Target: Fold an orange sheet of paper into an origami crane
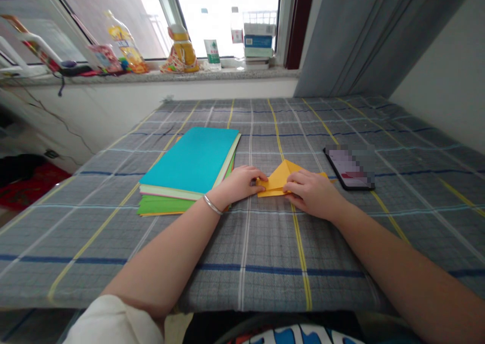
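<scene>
My surface point(265, 283) is covered with a grey plaid cloth point(212, 288) striped in yellow and blue. On it lie a stack of coloured paper point(189, 162) with teal on top, a folded orange-yellow paper point(276, 182) just beside it, and a smartphone point(350, 167) further right, its screen blurred.

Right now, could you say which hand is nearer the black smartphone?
Right. The right hand is just left of the black smartphone; the left hand is farther left, beyond the folded yellow paper.

bright window point(227, 20) | grey curtain point(359, 36) | stone sill point(151, 75) | white wall point(439, 66) | red rug point(30, 185)
</scene>
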Tool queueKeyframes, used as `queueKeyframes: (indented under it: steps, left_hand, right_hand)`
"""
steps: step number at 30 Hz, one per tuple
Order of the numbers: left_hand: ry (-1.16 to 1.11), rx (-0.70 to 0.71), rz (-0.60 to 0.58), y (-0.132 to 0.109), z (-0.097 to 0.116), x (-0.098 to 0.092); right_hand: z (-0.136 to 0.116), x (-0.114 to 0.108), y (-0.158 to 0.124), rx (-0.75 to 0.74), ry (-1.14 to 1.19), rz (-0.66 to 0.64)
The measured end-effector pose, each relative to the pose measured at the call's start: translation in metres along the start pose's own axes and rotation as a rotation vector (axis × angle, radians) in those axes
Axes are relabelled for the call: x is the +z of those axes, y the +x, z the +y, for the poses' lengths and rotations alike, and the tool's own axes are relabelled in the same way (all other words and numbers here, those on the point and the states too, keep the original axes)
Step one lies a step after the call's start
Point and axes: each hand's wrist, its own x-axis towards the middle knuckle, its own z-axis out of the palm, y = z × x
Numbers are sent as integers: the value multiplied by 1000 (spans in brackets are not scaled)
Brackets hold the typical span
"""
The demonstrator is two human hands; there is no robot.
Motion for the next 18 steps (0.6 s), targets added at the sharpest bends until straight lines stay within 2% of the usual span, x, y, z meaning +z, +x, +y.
queueKeyframes:
  steps: [3, 7, 12, 18]
  left_hand:
    - [15, 11, -1, 0, 0, 2]
    - [-28, 51, 8, 1, -2, 2]
    - [-61, -129, 62, 5, 5, 5]
    - [183, -225, 132, 8, 19, 17]
  right_hand:
    - [1, 1, 1, 61, -38, 14]
    - [7, 6, 3, 204, -58, -46]
    - [19, 18, 7, 271, -11, -11]
    - [32, 33, 7, 289, 21, 89]
